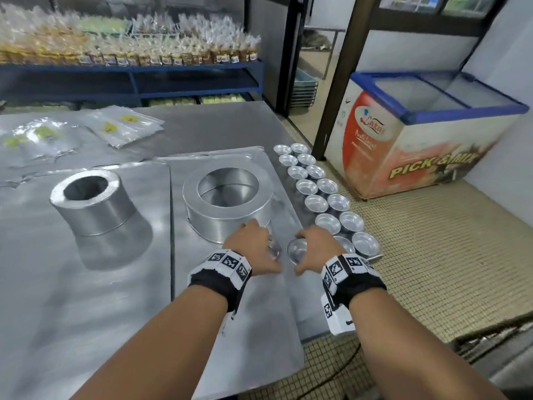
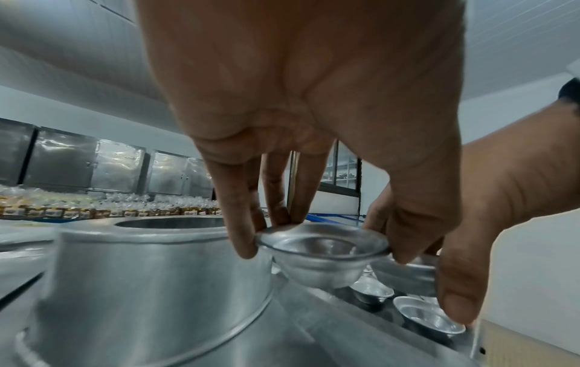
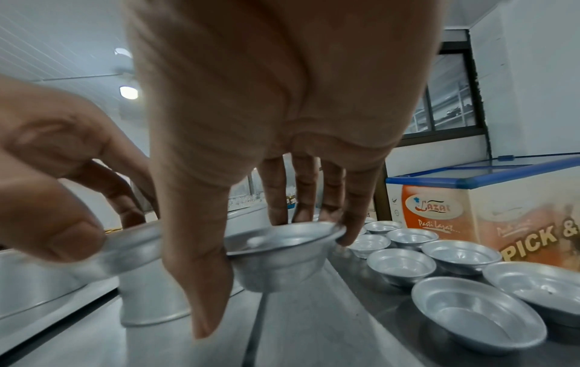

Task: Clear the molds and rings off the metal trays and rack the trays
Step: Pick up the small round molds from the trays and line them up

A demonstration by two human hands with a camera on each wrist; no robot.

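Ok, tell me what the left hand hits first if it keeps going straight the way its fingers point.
Probably the wide metal ring: the left hand, pinching a small mold, points straight at the ring's near wall. The gap between them is unclear.

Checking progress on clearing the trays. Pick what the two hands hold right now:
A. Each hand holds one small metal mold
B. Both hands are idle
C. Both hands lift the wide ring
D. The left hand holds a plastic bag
A: the left hand pinches a small mold by its rim, and the right hand grips another mold the same way.
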